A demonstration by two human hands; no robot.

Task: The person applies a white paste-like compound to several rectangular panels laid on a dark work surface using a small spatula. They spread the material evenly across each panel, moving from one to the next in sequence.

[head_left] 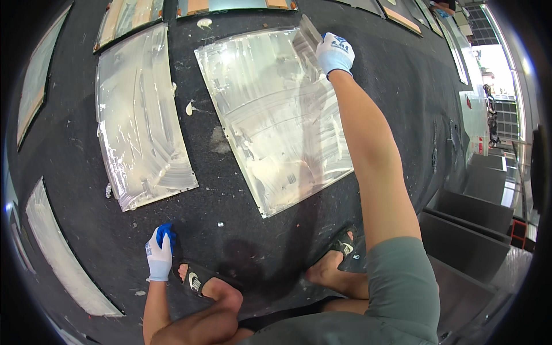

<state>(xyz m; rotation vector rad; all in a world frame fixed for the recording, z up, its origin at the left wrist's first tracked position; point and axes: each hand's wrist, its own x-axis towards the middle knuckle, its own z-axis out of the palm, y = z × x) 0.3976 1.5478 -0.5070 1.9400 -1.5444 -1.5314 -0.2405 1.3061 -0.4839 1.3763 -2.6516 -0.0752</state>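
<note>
My right hand [336,56], in a white and blue work glove, reaches far forward with its fingers wrapped around a trowel [309,39]. The trowel's flat grey blade is tilted at the far right part of a large panel [276,121]. A whitish, creamy coat with curved streaks covers that panel, which lies on the dark floor. My left hand [160,253], in a matching glove with blue-coated fingers, is curled beside my left knee. Nothing shows in it, and it is apart from the panels.
A narrower coated panel [138,121] lies to the left, with a white-smeared strip [66,253] nearer me. Further panels [129,23] lie at the far side. White blobs [190,108] spot the floor. Dark boards [466,241] stand at the right. My sandalled feet [198,280] are close to the large panel.
</note>
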